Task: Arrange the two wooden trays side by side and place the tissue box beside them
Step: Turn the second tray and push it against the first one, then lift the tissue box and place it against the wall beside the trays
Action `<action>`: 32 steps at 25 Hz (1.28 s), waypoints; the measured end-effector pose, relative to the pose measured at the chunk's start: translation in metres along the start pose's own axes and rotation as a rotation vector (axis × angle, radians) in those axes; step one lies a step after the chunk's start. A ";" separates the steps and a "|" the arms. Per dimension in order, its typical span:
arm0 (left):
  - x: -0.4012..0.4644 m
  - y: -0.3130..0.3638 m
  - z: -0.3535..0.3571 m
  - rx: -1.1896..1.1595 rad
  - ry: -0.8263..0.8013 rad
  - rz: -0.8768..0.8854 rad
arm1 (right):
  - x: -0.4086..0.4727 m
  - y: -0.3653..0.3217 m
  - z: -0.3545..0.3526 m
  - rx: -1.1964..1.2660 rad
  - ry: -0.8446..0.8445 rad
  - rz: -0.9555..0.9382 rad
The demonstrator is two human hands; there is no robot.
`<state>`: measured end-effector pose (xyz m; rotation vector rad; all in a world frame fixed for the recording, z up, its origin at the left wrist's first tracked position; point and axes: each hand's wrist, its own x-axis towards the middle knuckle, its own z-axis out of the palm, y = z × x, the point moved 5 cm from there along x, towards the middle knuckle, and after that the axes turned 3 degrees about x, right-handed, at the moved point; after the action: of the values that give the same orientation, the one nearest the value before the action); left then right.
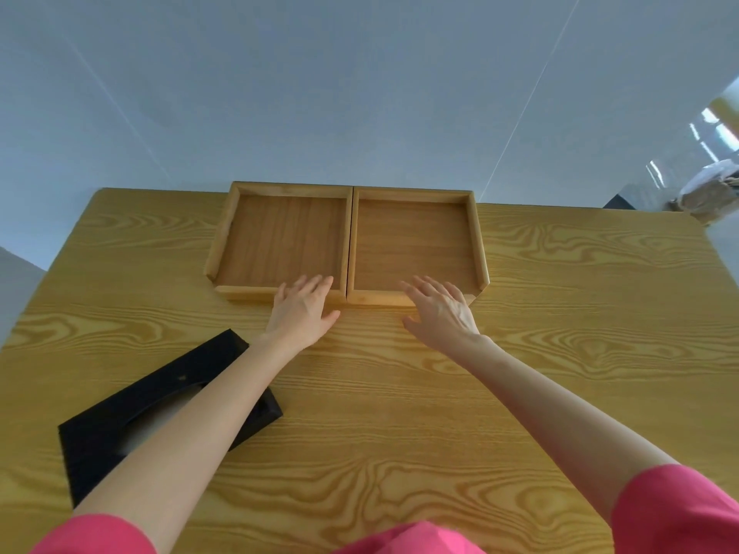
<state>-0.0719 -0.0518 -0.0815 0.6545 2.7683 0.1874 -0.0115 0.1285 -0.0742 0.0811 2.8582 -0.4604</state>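
Observation:
Two square wooden trays stand side by side at the far middle of the table, their inner walls touching: the left tray (280, 233) and the right tray (416, 241). My left hand (302, 311) lies flat with fingers spread over the near rim of the left tray. My right hand (440, 313) lies the same way over the near rim of the right tray. Neither hand grips anything. The black tissue box (104, 433) lies at an angle at the near left, partly hidden under my left forearm, with white tissue showing in its slot.
The wood-grain table (560, 353) runs wide to the right and front. A pale wall stands right behind the trays. Beyond the table's far right corner are shiny clear plastic and a bundle (704, 193). Pink sleeves show at the bottom.

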 end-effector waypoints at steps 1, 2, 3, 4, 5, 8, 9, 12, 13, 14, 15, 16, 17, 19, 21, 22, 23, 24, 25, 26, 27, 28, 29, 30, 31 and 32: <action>-0.008 -0.002 -0.005 -0.008 0.015 -0.001 | -0.005 -0.008 -0.002 0.011 0.002 -0.004; -0.017 -0.005 -0.011 -0.016 0.031 -0.002 | -0.010 -0.018 -0.003 0.033 0.003 -0.007; -0.026 -0.009 -0.015 -0.022 0.042 -0.003 | -0.015 -0.028 -0.004 0.067 0.003 -0.007; -0.035 -0.014 -0.020 -0.027 0.051 -0.004 | -0.019 -0.038 -0.004 0.109 0.005 -0.007; -0.043 -0.020 -0.023 -0.034 0.056 -0.005 | -0.023 -0.049 -0.004 0.150 0.006 -0.008; -0.070 -0.044 -0.032 -0.078 0.051 -0.026 | -0.033 -0.083 0.002 0.236 -0.006 -0.014; -0.078 -0.053 -0.033 -0.079 0.039 -0.036 | -0.035 -0.094 0.005 0.253 -0.013 -0.011; -0.097 -0.081 -0.036 -0.044 0.008 -0.044 | -0.039 -0.126 0.017 0.314 -0.032 0.004; -0.103 -0.090 -0.035 -0.041 0.000 -0.045 | -0.040 -0.135 0.021 0.332 -0.037 0.013; -0.107 -0.098 -0.034 -0.042 -0.012 -0.046 | -0.041 -0.144 0.025 0.347 -0.040 0.024; -0.111 -0.107 -0.032 -0.040 -0.031 -0.049 | -0.042 -0.153 0.030 0.362 -0.044 0.035; -0.115 -0.114 -0.030 -0.030 -0.052 -0.052 | -0.042 -0.162 0.035 0.378 -0.048 0.045; -0.119 -0.123 -0.027 -0.015 -0.073 -0.052 | -0.042 -0.171 0.040 0.392 -0.055 0.057; -0.125 -0.137 -0.020 -0.004 -0.117 -0.050 | -0.041 -0.187 0.050 0.408 -0.074 0.083; -0.130 -0.151 -0.012 -0.028 -0.153 -0.053 | -0.039 -0.201 0.060 0.408 -0.105 0.103; -0.132 -0.157 -0.009 -0.043 -0.162 -0.052 | -0.039 -0.209 0.065 0.404 -0.119 0.109; -0.135 -0.162 -0.007 -0.057 -0.165 -0.047 | -0.039 -0.215 0.070 0.402 -0.127 0.116; -0.136 -0.166 -0.005 -0.074 -0.160 -0.038 | -0.039 -0.220 0.074 0.401 -0.125 0.126; -0.138 -0.168 -0.004 -0.096 -0.146 -0.026 | -0.039 -0.224 0.077 0.404 -0.112 0.142; -0.139 -0.169 -0.004 -0.118 -0.124 -0.015 | -0.039 -0.226 0.079 0.410 -0.091 0.163; -0.139 -0.171 -0.004 -0.133 -0.098 -0.005 | -0.039 -0.229 0.080 0.418 -0.068 0.185; -0.139 -0.172 -0.004 -0.136 -0.074 0.002 | -0.039 -0.231 0.080 0.427 -0.044 0.208; -0.139 -0.172 -0.005 -0.132 -0.058 0.010 | -0.040 -0.232 0.081 0.437 -0.022 0.230; -0.139 -0.172 -0.006 -0.131 -0.051 0.021 | -0.040 -0.233 0.080 0.440 -0.005 0.252; -0.138 -0.171 -0.007 -0.134 -0.053 0.036 | -0.042 -0.233 0.080 0.432 0.008 0.274; -0.137 -0.169 -0.007 -0.140 -0.058 0.056 | -0.044 -0.233 0.080 0.416 0.019 0.296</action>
<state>-0.0275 -0.2646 -0.0728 0.6902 2.6547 0.3646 0.0278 -0.1179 -0.0663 0.5735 2.6562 -0.9777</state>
